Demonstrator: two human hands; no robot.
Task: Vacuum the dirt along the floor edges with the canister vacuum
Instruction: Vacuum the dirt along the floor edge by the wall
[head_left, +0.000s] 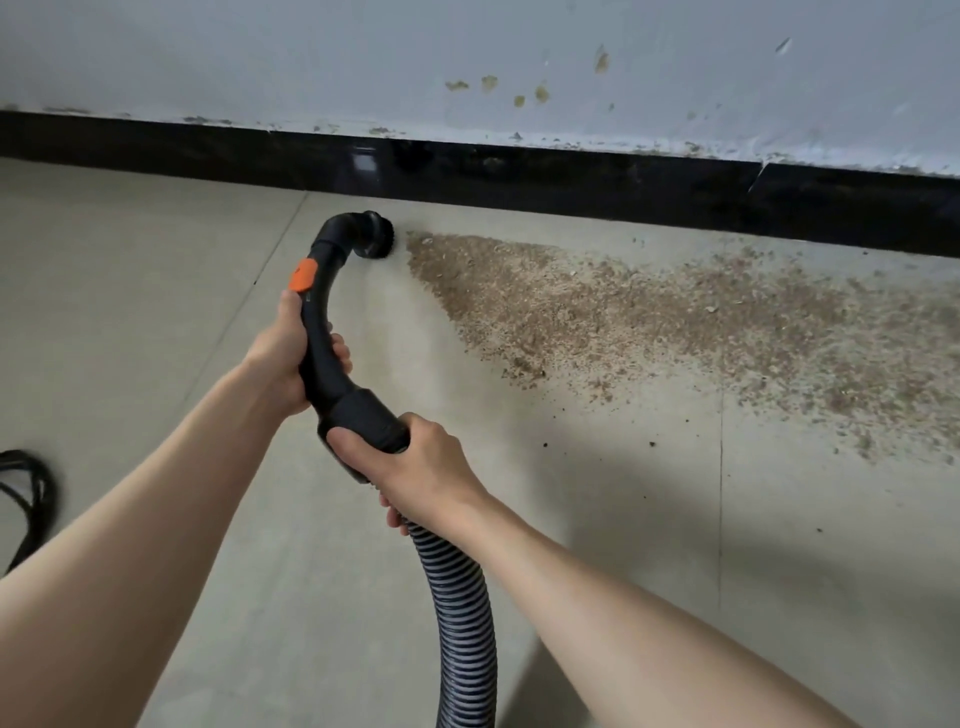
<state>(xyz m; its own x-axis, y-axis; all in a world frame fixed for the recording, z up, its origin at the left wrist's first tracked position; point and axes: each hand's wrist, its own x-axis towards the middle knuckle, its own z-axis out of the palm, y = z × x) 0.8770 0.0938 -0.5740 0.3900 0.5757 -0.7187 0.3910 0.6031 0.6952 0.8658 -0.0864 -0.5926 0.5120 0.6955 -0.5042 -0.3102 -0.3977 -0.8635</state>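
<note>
A black curved vacuum handle (323, 332) with an orange slider (304, 275) ends in a round brush nozzle (376, 236) that rests on the floor close to the black baseboard (571, 182). My left hand (283, 358) grips the handle's middle. My right hand (415, 467) grips the thick cuff where the ribbed hose (462, 613) joins. A wide patch of brown sawdust-like dirt (649, 312) spreads along the floor edge, starting just right of the nozzle. The canister is out of view.
A black cable (31, 488) loops on the floor at the far left. The pale wall (467, 62) above the baseboard has brown stains. The beige tiled floor (156, 260) left of the nozzle shows no dirt.
</note>
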